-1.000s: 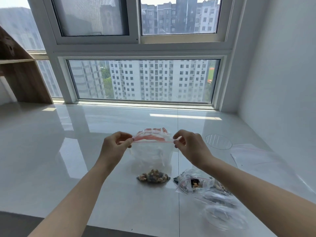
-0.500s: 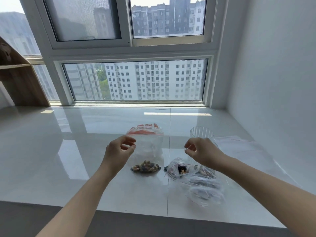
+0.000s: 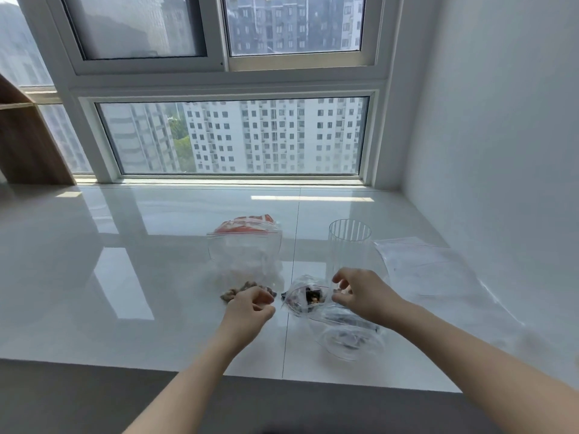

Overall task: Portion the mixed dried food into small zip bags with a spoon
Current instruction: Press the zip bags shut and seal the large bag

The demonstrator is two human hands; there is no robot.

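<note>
— Left grip (image 3: 250,306)?
— Curled in, fingers tucked to the thumb. Nothing held. Low over the white bench (image 3: 125,277).

— And the right grip (image 3: 360,296)?
— Fingers bent like a claw, thumb under, right at a small crumpled bag (image 3: 308,297). Pinching it or only near it? Cannot tell.

— Anything in that small bag?
— A few dark bits of food, seen through the clear plastic.

— Around the right grip?
— More clear small bags (image 3: 347,336) in a loose heap, under the wrist and closer to the bench edge. Hard to count.

— And the mixed dried food (image 3: 236,292)?
— A little brown heap at the bottom of a big zip bag (image 3: 244,255). Just past the left grip's knuckles, partly hidden by them.

— Big bag lying flat?
— No, standing up, red strip along the top, looks closed. Something red behind its top edge, not clear what.

— Farther out?
— A tall clear cup (image 3: 349,242) with stripes down its side, upright, behind the right grip. Beside it, to the right, flat clear zip bags (image 3: 423,267) lying on the bench near the white wall (image 3: 501,136).

— And at the back?
— A wide window (image 3: 235,136) with tall buildings outside. A brown wooden shelf (image 3: 28,145) at the far left.
</note>
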